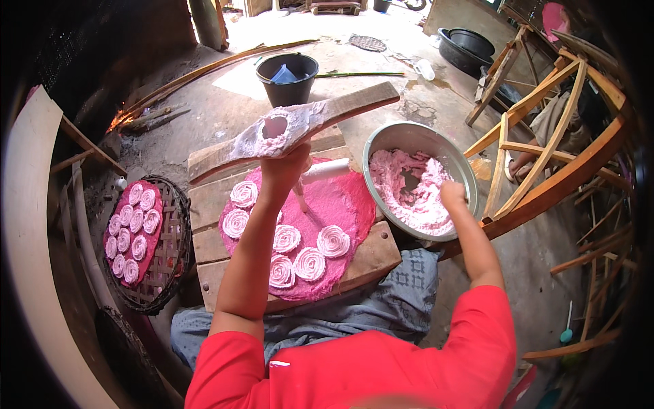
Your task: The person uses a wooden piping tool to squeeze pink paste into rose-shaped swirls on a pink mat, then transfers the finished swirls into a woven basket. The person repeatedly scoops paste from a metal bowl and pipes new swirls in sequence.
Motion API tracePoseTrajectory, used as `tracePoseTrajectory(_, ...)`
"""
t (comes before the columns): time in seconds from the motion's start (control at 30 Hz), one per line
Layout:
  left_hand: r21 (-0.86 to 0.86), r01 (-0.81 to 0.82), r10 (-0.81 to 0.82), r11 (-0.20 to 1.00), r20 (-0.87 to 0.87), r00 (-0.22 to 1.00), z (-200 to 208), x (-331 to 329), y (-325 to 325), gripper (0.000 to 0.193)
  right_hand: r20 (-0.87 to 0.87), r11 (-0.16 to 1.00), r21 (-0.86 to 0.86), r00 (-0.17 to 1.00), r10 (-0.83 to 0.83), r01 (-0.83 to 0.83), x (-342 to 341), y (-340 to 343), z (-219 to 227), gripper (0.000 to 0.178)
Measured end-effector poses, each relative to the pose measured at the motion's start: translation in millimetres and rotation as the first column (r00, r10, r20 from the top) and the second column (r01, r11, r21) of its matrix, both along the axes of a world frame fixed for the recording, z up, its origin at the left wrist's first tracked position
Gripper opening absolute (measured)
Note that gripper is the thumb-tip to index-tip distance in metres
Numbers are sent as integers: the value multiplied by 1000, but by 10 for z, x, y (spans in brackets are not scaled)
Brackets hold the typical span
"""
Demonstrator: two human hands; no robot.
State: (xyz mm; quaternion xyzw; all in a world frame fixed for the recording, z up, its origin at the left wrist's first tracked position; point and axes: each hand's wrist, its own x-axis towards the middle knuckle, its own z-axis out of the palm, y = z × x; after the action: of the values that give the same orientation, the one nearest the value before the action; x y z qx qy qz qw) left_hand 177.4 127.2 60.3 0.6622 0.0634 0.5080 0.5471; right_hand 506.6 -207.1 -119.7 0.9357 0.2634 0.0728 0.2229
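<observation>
The wooden board (347,111) with the round hole is up in my left fingers (293,162), over the table (371,262); its long axis slants from lower left to upper right, the far end rising toward the basin (446,143); my left grip closes beneath the board, mostly hidden by it; the pink dough (392,170) lies to the right of the hole, across a gap, inside the basin; my right fingers (454,195) are the nearer ones, at the dough's right side, curled in, though I cannot tell whether they hold any; below the board, pale swirls (333,241) sit on a pink mat (347,198); farther left, more swirls rest on a basket (182,255); I find no label or readable writing, only a small white mark on my red shirt (381,368).
</observation>
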Motion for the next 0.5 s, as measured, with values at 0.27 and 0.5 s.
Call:
tracePoseTrajectory(0.27,33,-15,16,999,-9,1000,-133,-35,63,13,-166,981,146,975,148,-124,-284,-103,-205,20)
tracePoseTrajectory(0.5,271,-264,264,926,35,964,-57,-150,-37,7,-493,996,-1,867,78,-91,-495,-136,95,25)
